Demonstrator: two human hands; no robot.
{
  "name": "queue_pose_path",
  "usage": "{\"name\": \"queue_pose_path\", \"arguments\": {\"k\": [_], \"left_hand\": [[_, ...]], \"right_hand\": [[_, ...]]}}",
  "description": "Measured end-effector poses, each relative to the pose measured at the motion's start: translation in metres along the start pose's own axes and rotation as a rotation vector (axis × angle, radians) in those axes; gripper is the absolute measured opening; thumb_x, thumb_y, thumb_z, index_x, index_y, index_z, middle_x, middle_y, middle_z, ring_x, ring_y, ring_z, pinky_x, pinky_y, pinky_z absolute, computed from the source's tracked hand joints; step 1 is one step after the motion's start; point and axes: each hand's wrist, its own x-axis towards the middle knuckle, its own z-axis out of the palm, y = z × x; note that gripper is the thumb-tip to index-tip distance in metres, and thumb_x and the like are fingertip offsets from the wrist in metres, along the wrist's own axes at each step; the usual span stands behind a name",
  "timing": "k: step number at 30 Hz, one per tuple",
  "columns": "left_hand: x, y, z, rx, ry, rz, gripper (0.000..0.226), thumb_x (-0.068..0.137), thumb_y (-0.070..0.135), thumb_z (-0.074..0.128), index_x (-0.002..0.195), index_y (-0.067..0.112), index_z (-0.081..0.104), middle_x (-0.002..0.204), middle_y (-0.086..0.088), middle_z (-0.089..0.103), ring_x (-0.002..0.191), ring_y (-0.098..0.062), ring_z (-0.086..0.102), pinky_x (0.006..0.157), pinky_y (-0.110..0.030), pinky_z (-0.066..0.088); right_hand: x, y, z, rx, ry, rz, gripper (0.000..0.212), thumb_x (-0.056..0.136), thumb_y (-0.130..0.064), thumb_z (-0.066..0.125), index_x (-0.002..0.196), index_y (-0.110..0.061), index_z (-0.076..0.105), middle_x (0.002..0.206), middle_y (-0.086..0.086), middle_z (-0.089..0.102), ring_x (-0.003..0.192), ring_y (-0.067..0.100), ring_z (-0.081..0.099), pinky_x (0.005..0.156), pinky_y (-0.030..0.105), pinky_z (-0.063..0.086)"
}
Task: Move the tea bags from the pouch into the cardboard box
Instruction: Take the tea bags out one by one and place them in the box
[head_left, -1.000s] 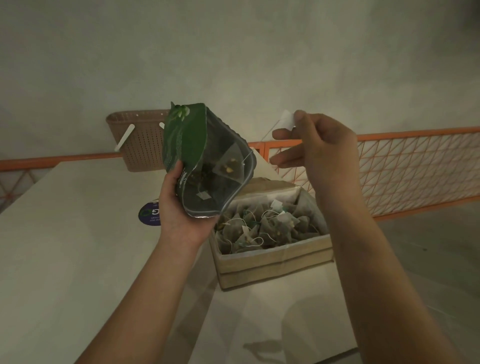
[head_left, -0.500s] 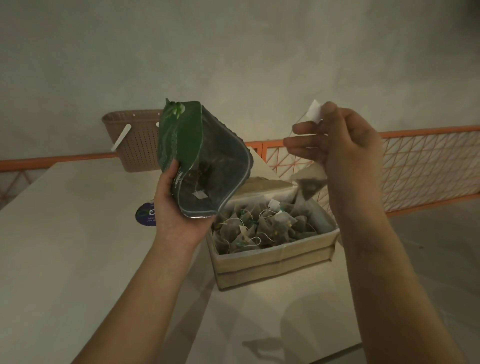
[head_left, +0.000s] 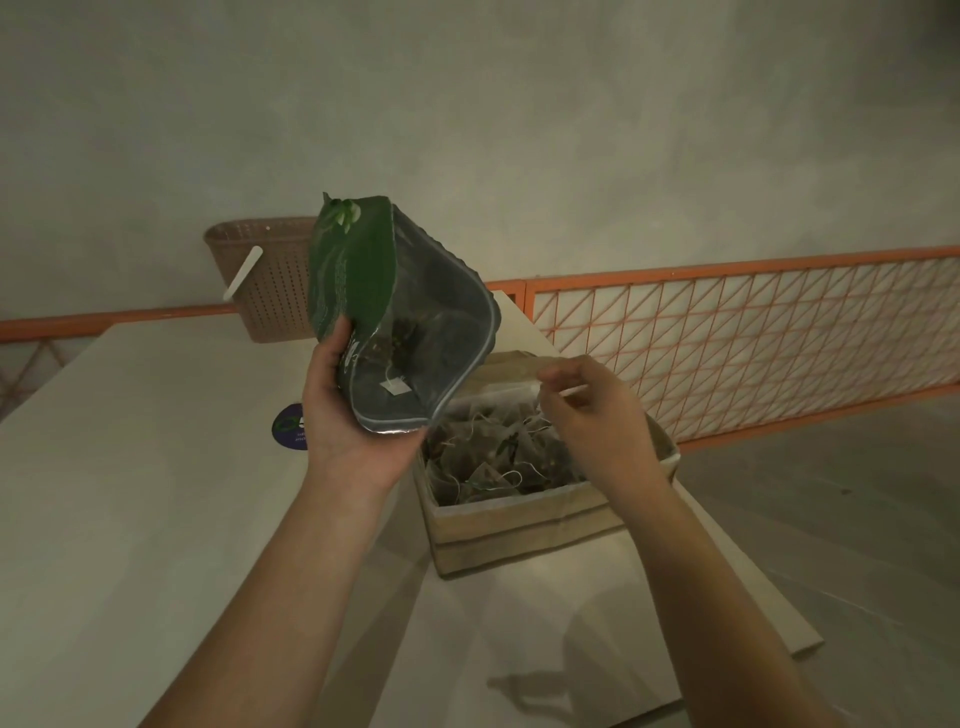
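Observation:
My left hand (head_left: 343, 426) grips a green pouch (head_left: 363, 270) by its lower edge and holds it tilted above the table, its open mouth facing me. Inside the silver lining lie a tea bag (head_left: 387, 348) and its white tag (head_left: 395, 386). The cardboard box (head_left: 519, 530) stands just right of the pouch, with several tea bags (head_left: 493, 457) heaped in it. My right hand (head_left: 597, 415) hovers low over the box, its fingertips pinching a pale, blurred tea bag tag (head_left: 574, 391). The bag on that string is lost among the heap.
A brown perforated basket (head_left: 270, 291) with a white stick stands at the table's far edge. An orange mesh railing (head_left: 727, 338) runs behind and to the right. A round dark sticker (head_left: 288, 426) lies on the pale table (head_left: 130, 467) beside my left hand.
My right hand pulled a tea bag out of the pouch by its tag, lifted it up and to the right, then came down over the box. The pouch has stayed nearly still.

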Motion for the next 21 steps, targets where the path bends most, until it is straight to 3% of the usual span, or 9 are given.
{"name": "queue_pose_path", "arguments": {"k": [2, 5, 7, 9, 13, 15, 16, 18, 21], "left_hand": [[0.0, -0.001, 0.0, -0.004, -0.013, 0.002, 0.052, 0.099, 0.046, 0.05, 0.145, 0.023, 0.055, 0.142, -0.009, 0.061, 0.13, -0.031, 0.059, 0.106, -0.043, 0.049], [0.0, -0.002, 0.0, -0.018, -0.023, -0.001, 0.05, 0.099, 0.046, 0.051, 0.142, 0.023, 0.059, 0.14, -0.009, 0.063, 0.128, -0.031, 0.06, 0.103, -0.043, 0.052], [0.0, -0.001, 0.0, -0.014, -0.027, -0.004, 0.047, 0.097, 0.046, 0.052, 0.135, 0.021, 0.065, 0.14, -0.01, 0.062, 0.13, -0.031, 0.059, 0.102, -0.042, 0.053], [-0.001, 0.001, 0.001, -0.017, -0.025, -0.009, 0.046, 0.094, 0.047, 0.054, 0.128, 0.02, 0.07, 0.14, -0.011, 0.063, 0.13, -0.031, 0.058, 0.102, -0.042, 0.053], [-0.002, 0.006, 0.001, -0.034, -0.025, -0.013, 0.05, 0.09, 0.047, 0.058, 0.133, 0.022, 0.067, 0.138, -0.011, 0.063, 0.128, -0.032, 0.06, 0.097, -0.042, 0.056], [-0.002, 0.006, 0.0, -0.034, -0.023, -0.023, 0.057, 0.086, 0.047, 0.061, 0.136, 0.022, 0.065, 0.14, -0.012, 0.062, 0.13, -0.034, 0.058, 0.097, -0.044, 0.056], [-0.003, 0.005, -0.001, -0.029, -0.025, -0.028, 0.059, 0.086, 0.048, 0.061, 0.138, 0.022, 0.063, 0.142, -0.013, 0.061, 0.13, -0.034, 0.058, 0.096, -0.044, 0.057], [-0.004, 0.004, -0.001, -0.021, -0.031, -0.039, 0.062, 0.087, 0.049, 0.059, 0.142, 0.02, 0.059, 0.144, -0.013, 0.059, 0.125, -0.031, 0.061, 0.091, -0.04, 0.058], [-0.006, 0.001, -0.002, -0.004, -0.036, -0.041, 0.062, 0.09, 0.049, 0.054, 0.144, 0.017, 0.056, 0.147, -0.01, 0.056, 0.124, -0.025, 0.061, 0.098, -0.034, 0.053]], "right_hand": [[-0.002, 0.001, 0.008, -0.158, -0.025, -0.112, 0.019, 0.093, -0.021, 0.062, 0.109, -0.03, 0.067, 0.112, -0.014, 0.064, 0.1, 0.003, 0.057, 0.086, 0.022, 0.046], [-0.005, 0.001, 0.018, -0.465, -0.2, -0.245, 0.02, 0.097, -0.036, 0.053, 0.109, -0.039, 0.069, 0.118, -0.021, 0.064, 0.119, 0.006, 0.048, 0.108, 0.037, 0.018], [-0.006, 0.0, 0.021, -0.601, -0.339, -0.217, 0.031, 0.1, -0.047, 0.042, 0.1, -0.036, 0.071, 0.107, -0.019, 0.066, 0.122, 0.006, 0.044, 0.114, 0.048, 0.005], [-0.007, 0.0, 0.022, -0.65, -0.372, -0.179, 0.044, 0.1, -0.052, 0.036, 0.087, -0.029, 0.071, 0.093, -0.016, 0.065, 0.117, 0.004, 0.045, 0.116, 0.053, 0.0], [-0.01, -0.014, 0.018, -0.427, 0.003, -0.332, 0.021, 0.095, -0.043, 0.051, 0.087, -0.032, 0.067, 0.094, -0.018, 0.065, 0.1, 0.005, 0.055, 0.107, 0.043, 0.024], [-0.012, -0.03, 0.017, -0.158, 0.172, -0.447, 0.007, 0.091, -0.031, 0.06, 0.089, -0.028, 0.066, 0.09, -0.016, 0.061, 0.09, 0.001, 0.053, 0.091, 0.029, 0.04], [-0.014, -0.04, 0.017, -0.071, 0.195, -0.501, 0.004, 0.089, -0.025, 0.063, 0.09, -0.024, 0.067, 0.089, -0.014, 0.06, 0.087, 0.0, 0.052, 0.084, 0.019, 0.041], [-0.016, -0.059, 0.021, -0.106, 0.168, -0.612, 0.006, 0.086, -0.019, 0.069, 0.092, -0.019, 0.071, 0.089, -0.008, 0.062, 0.086, 0.002, 0.05, 0.078, 0.011, 0.037], [-0.012, -0.073, 0.036, -0.464, 0.111, -0.735, 0.009, 0.083, -0.025, 0.07, 0.089, -0.022, 0.077, 0.092, -0.004, 0.063, 0.093, 0.017, 0.052, 0.081, 0.029, 0.036]]}}
